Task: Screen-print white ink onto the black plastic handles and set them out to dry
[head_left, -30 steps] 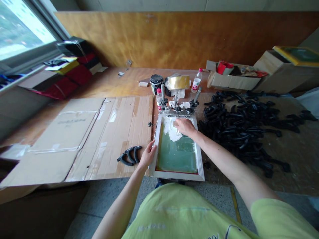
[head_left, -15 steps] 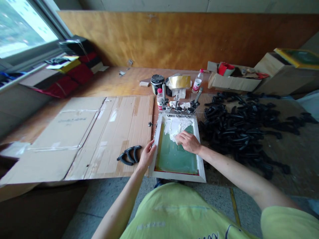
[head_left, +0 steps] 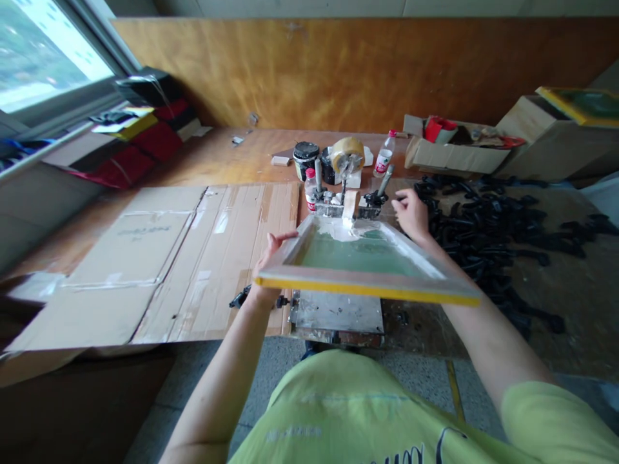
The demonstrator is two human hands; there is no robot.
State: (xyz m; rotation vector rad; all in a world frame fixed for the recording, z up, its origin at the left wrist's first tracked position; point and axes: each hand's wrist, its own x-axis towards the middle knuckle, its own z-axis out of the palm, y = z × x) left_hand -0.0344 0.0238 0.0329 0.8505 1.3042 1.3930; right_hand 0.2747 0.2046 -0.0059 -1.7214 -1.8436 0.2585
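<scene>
A screen frame (head_left: 367, 283) with green mesh is tilted up, its near edge raised above a metal plate (head_left: 338, 312). My left hand (head_left: 271, 264) grips its left side. White paste lies on the mesh at the far end, where a squeegee (head_left: 351, 205) stands upright by the clamp. To the right of the clamp, my right hand (head_left: 411, 214) is off the frame, with its fingers curled; whether it holds anything is too small to tell. Partly behind my left arm, black curved parts (head_left: 240, 296) lie on the cardboard.
Many black curved parts (head_left: 483, 225) are heaped on the right. Behind the clamp stand a black tub (head_left: 305, 158), a tape roll (head_left: 347, 156) and a bottle (head_left: 384, 154). An open carton (head_left: 454, 158) is at the back right. Flat cardboard (head_left: 169, 258) covers the left side.
The frame's near edge has risen, uncovering the metal plate. My left hand has gone up with it. My right hand has moved from the mesh to the far right, and the squeegee now stands by the clamp.
</scene>
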